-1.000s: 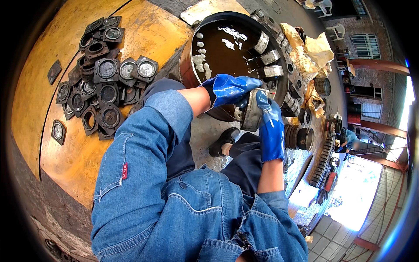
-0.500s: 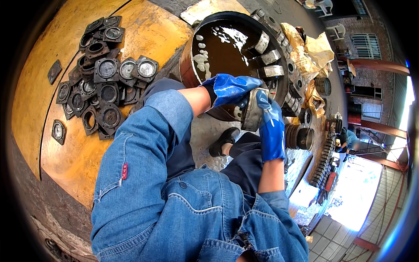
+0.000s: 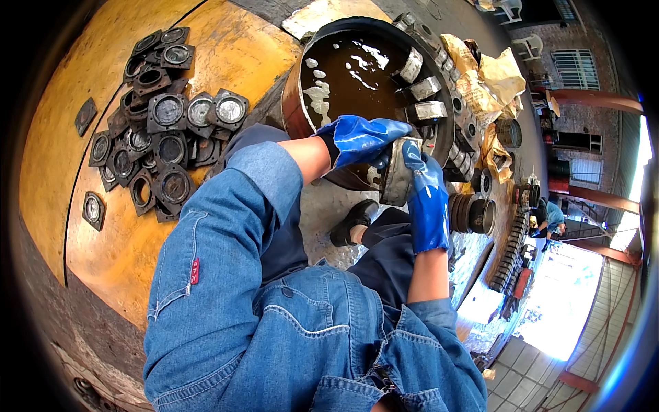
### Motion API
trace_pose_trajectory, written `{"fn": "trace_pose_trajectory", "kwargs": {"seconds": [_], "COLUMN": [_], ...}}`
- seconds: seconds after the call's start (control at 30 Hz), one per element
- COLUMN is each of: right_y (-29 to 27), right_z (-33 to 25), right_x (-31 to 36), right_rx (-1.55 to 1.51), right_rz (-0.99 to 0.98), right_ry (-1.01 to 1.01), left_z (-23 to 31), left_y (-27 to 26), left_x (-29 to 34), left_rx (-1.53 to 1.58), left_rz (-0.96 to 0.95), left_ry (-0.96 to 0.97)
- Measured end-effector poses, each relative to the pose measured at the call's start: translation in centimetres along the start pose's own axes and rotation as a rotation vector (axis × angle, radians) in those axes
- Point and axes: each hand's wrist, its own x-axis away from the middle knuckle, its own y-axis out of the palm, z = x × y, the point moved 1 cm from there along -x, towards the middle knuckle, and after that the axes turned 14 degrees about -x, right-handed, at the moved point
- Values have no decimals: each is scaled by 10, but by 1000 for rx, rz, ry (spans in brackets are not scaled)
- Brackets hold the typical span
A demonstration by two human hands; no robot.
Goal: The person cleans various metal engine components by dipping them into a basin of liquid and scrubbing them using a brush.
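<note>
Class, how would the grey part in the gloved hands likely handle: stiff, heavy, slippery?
The part is probably stiff: its thick grey body looks metal and shows no bend. It may be heavy: the left hand and right hand both hold it. It could be slippery, given shiny gloves and the liquid in the tub.

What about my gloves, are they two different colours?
No, the left hand and the right hand both wear blue gloves.

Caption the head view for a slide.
Blue-gloved left hand and right hand grip a gray metal piece at a round tub of brown liquid.
</note>
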Motion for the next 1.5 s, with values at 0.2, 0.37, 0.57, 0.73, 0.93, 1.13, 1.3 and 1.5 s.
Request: {"fn": "trace_pose_trajectory", "kwargs": {"seconds": [0.2, 0.37, 0.57, 0.73, 0.93, 1.13, 1.3, 1.5], "right_y": [5, 9, 0, -31, -44, -66, -104, -229], "right_z": [-10, 12, -3, 15, 29, 33, 42, 59], "right_x": [-1, -12, 13, 24, 9, 6, -4, 25], "right_rx": [113, -171, -550, -213, -251, -612, -755, -936], "right_rz": [47, -3, 14, -10, -37, -47, -38, 243], "right_ry": [-13, -154, -373, -193, -189, -115, -75, -255], "left_z": [-12, -2, -21, -31, -10, 12, 49, 86], "left_y": [4, 11, 4, 11, 40, 41, 56, 169], "left_x": [-19, -32, -49, -23, -18, -43, -97, -202], "left_rx": [91, 203, 232, 358, 200, 26, -279, -402], "left_rz": [7, 88, 98, 157, 435, 689, 689, 255], "left_ry": [-142, -267, -227, -290, -456, -547, -600, -513]}}
